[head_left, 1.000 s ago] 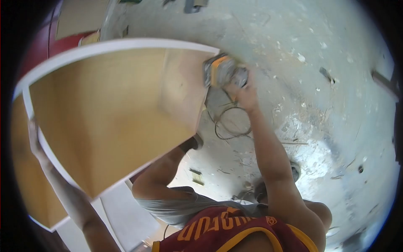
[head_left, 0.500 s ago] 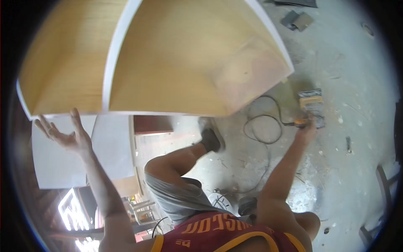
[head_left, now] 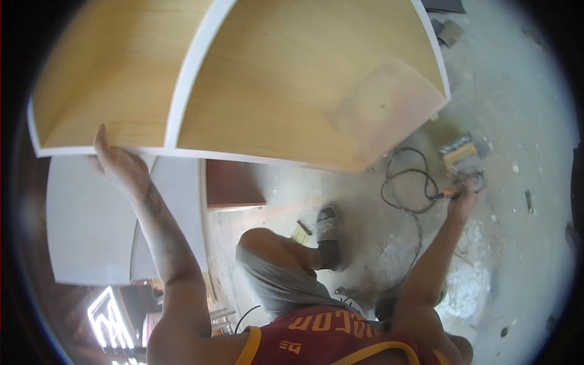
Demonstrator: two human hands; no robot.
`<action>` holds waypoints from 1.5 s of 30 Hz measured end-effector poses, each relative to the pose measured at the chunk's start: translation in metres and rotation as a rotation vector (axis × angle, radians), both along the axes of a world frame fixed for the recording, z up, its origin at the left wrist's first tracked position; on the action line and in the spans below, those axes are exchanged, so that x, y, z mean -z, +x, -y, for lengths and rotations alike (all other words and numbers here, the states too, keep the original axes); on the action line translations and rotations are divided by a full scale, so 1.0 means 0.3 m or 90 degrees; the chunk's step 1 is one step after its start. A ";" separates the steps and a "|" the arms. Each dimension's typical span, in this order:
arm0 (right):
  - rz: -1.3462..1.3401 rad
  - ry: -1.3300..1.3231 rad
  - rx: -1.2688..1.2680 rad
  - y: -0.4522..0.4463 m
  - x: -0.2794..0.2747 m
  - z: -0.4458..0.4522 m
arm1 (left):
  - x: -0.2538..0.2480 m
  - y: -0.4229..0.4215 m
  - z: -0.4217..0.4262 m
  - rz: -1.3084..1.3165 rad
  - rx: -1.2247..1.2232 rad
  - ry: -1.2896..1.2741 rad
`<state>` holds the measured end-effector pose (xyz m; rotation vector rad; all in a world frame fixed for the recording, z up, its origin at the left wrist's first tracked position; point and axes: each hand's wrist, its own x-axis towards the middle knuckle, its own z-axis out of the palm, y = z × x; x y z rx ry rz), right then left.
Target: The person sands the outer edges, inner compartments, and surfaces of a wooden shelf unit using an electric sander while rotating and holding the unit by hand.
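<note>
A large wooden cabinet (head_left: 261, 79) with white edges and open compartments fills the upper part of the view. My left hand (head_left: 121, 164) grips its lower white edge at the left, thumb inside the compartment and fingers below, partly hidden. On the right, my right hand (head_left: 465, 194) is closed around an orange and grey power sander (head_left: 463, 155), held low over the floor, apart from the cabinet's right corner. A dark cable (head_left: 420, 210) runs from the tool in loops.
The concrete floor (head_left: 505, 243) has scattered debris. White panels (head_left: 91, 225) and a dark red board (head_left: 234, 182) lie below the cabinet. My bent leg and shod foot (head_left: 328, 225) are at centre. Small blocks (head_left: 449, 33) lie at the upper right.
My left hand, spread just below the cabinet edge half a second ago, has taken hold of it. The sander, at the cabinet's right side a second ago, is now away from it.
</note>
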<state>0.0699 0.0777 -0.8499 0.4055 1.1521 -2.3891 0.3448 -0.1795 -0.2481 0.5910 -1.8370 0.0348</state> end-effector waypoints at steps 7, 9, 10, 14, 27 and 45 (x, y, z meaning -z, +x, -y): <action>0.054 -0.030 0.035 0.163 -0.009 0.096 | 0.575 0.208 -0.118 0.403 0.162 -0.293; 0.048 -0.028 0.064 0.192 0.027 0.101 | 0.570 0.160 -0.189 0.695 0.280 -0.212; 0.039 -0.026 0.095 0.209 0.000 0.124 | 0.550 0.092 -0.231 0.818 0.312 -0.150; 0.085 0.005 0.145 0.256 -0.115 0.139 | 0.692 -0.073 -0.147 1.136 0.174 -0.170; 0.001 -0.067 0.037 0.203 -0.049 -0.344 | 1.071 -0.155 -0.119 1.394 0.182 -0.132; -0.074 0.127 -0.016 0.257 -0.236 -0.277 | 1.943 0.825 -1.121 1.216 0.905 0.841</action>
